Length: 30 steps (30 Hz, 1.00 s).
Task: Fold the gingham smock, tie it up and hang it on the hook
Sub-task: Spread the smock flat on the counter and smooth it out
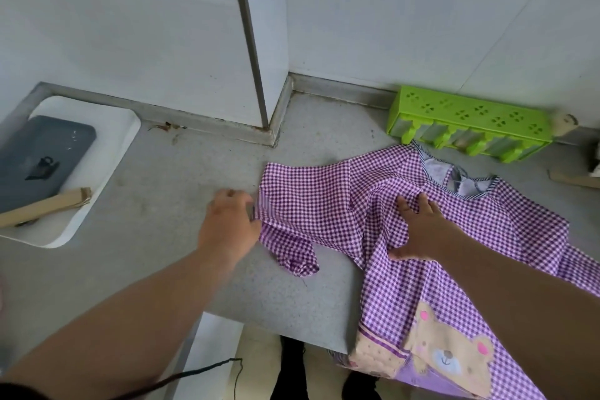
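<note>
Pinching the smock (406,224) sleeve with our left hand (229,224), we press our right hand (418,230), fingers spread, flat on it.

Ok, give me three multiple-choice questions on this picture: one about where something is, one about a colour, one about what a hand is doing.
1. Where does the smock lie?
A. on the grey counter, hem over the front edge
B. in the white tray
C. on a hook

2. What colour is the rack by the wall?
A. red
B. green
C. blue

3. What is the right hand doing?
A. gripping the phone
B. hanging idle
C. pressing flat on the smock

Answers: 1 A, the bear patch hangs past the counter edge. 2 B, it is bright green. 3 C, its fingers are spread on the cloth, while the left hand holds the sleeve.
</note>
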Tool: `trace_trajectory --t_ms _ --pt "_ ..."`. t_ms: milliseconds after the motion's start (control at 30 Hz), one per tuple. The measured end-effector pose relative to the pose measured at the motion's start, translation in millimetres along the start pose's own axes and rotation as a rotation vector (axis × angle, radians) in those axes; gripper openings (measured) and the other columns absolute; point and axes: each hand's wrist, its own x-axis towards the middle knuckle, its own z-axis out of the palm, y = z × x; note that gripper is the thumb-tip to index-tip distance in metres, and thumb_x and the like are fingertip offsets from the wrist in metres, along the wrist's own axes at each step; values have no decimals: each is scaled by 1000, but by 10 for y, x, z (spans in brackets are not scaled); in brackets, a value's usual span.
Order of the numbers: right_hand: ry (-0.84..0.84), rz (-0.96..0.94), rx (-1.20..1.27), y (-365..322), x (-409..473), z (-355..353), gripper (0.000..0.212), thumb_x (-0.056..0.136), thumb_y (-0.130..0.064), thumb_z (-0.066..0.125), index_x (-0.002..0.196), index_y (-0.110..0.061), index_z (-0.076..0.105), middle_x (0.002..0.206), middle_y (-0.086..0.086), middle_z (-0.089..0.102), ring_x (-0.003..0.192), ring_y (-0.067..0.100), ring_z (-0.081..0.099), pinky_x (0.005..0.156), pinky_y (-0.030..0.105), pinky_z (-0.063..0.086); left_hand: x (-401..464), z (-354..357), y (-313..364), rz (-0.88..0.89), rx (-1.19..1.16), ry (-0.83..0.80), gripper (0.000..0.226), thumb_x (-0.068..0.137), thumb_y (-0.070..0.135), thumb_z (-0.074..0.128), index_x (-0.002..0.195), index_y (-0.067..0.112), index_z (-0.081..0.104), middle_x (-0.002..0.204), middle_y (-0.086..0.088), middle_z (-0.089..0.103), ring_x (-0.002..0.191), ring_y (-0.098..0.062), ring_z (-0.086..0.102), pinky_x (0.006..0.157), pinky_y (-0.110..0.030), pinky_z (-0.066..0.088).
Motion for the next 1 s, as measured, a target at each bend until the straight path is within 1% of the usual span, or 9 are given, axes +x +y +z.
trace_trajectory --t_ms 100,200,300,400,500,600,733,833,1000 --pt "3 7 4 -6 -7 1 148 64 -78 80 159 -36 -25 168 14 -29 158 41 -14 122 65 21 43 -64 103 -363 -484 -23 53 103 18 55 155 11 44 140 -17 57 93 -23 64 66 -30 48" --pt "6 9 6 -3 -3 14 149 63 -78 80 159 -37 -25 168 14 -29 157 41 -13 122 65 21 71 -124 203 -417 -658 14 39 109 17 42 143 4 56 133 -19 65 105 -32 66 84 -38 51" --pt "13 5 8 -1 6 16 149 63 -78 80 159 -36 -25 168 16 -28 157 42 -12 123 65 20 105 -257 219 -62 -607 257 26 106 23 52 123 13 69 116 -4 69 90 -14 64 85 -38 58" --pt "11 2 6 -1 10 19 149 63 -78 80 159 -35 -26 168 16 -27 157 42 -12 124 63 19 237 -404 72 567 -154 430 25 89 15 79 114 15 75 105 -5 64 89 -16 59 75 -30 53" --pt "12 1 4 7 17 26 149 63 -79 80 159 -36 -26 168 17 -27 157 43 -13 124 63 18 328 -414 -155 1024 608 176 19 86 20 81 104 21 74 91 0 62 82 -18 59 72 -34 54" --pt "15 -2 4 10 20 34 149 62 -80 79 160 -35 -25 168 17 -27 157 43 -12 124 63 18 342 -379 -315 710 1053 -134 26 97 28 67 122 22 73 116 1 68 112 -25 64 101 -44 50" --pt "16 -5 -4 19 31 37 149 62 -81 78 160 -35 -25 168 17 -27 157 43 -12 123 65 20 320 -382 -330 229 1045 -306 50 104 32 58 151 14 53 150 -8 56 138 -29 54 116 -44 42" --pt "13 -3 -11 28 45 36 149 62 -82 77 159 -35 -26 168 18 -27 157 44 -13 123 64 19 187 -273 -250 432 798 -216 83 94 40 65 163 13 27 166 -14 29 147 -31 40 121 -46 38" --pt "23 -13 1 34 34 39 148 63 -82 77 159 -36 -26 168 15 -28 157 41 -13 123 65 19 -154 188 169 870 653 -360 78 103 29 54 169 19 13 178 -8 6 159 -28 23 127 -47 31"
